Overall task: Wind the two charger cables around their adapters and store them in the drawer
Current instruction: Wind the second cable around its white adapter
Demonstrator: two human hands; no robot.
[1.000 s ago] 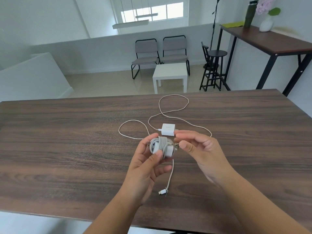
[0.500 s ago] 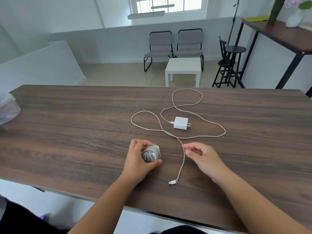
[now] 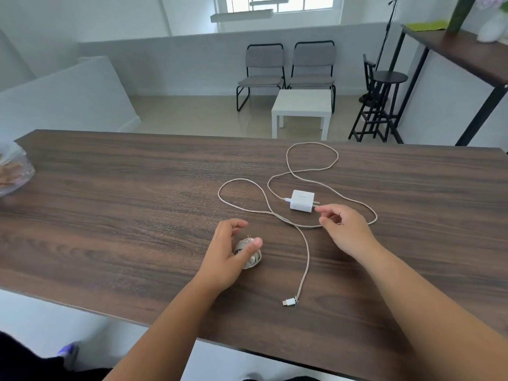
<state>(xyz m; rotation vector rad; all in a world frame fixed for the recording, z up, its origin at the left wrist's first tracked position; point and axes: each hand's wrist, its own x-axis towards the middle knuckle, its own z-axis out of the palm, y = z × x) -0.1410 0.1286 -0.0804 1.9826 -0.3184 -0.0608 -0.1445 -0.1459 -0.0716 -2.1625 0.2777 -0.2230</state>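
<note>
My left hand (image 3: 228, 254) loosely cups the wound charger (image 3: 248, 254) at centre frame; my empty, relaxed right hand (image 3: 345, 229) should pinch the white adapter (image 3: 301, 200) squarely by its sides.

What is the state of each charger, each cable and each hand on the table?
Wound charger: cable wrapped around adapter, resting on table, left thumb on it.
White adapter: lying free on table, cable plugged in.
Loose cable: unwound, looped over table.
Left hand: relaxed, opening off bundle.
Right hand: fingers loosely curled, holding nothing, beside adapter.
</note>
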